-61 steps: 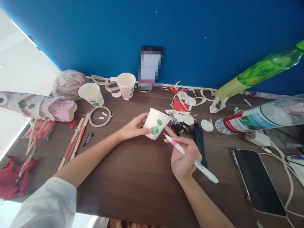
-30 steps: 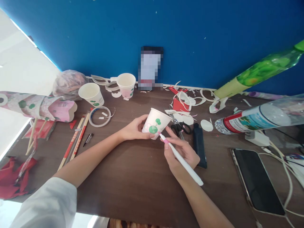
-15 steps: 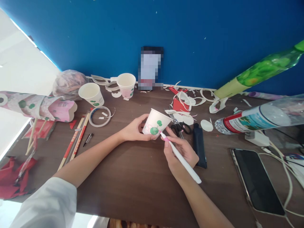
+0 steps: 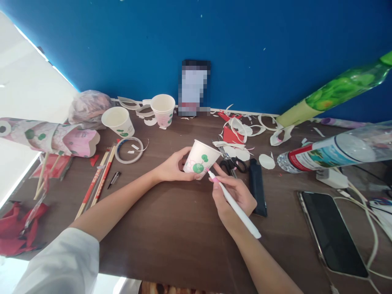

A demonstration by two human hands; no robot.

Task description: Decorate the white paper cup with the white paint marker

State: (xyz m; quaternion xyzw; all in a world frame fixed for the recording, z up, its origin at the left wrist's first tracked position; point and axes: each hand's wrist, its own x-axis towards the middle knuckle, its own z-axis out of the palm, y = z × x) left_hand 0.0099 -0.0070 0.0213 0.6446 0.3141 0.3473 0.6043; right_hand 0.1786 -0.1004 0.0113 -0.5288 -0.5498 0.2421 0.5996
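A white paper cup [image 4: 202, 157] with green leaves and pink pattern is tilted above the dark table, its rim toward the upper right. My left hand [image 4: 176, 166] is closed around its left side and base. In my right hand [image 4: 232, 196] is a white marker pen [image 4: 240, 214] with a pink collar, gripped like a pencil. The pen's tip is at the cup's lower right side, beside the green leaves; I cannot tell whether it touches. Just behind the right hand lie black-handled scissors [image 4: 240, 164] and a black pouch-like item [image 4: 257, 188].
Paper cups [image 4: 163, 110] and a tape roll [image 4: 128, 150] stand at the back left, near chopsticks [image 4: 94, 181]. White paper scraps [image 4: 241, 130] are strewn at the back. A water bottle [image 4: 324, 153], a phone [image 4: 332, 232] and cables lie right. A pixelated phone [image 4: 193, 87] leans on the blue wall.
The pen tip and my right hand have shifted very slightly to the right. The cup and my left hand stay almost in place.
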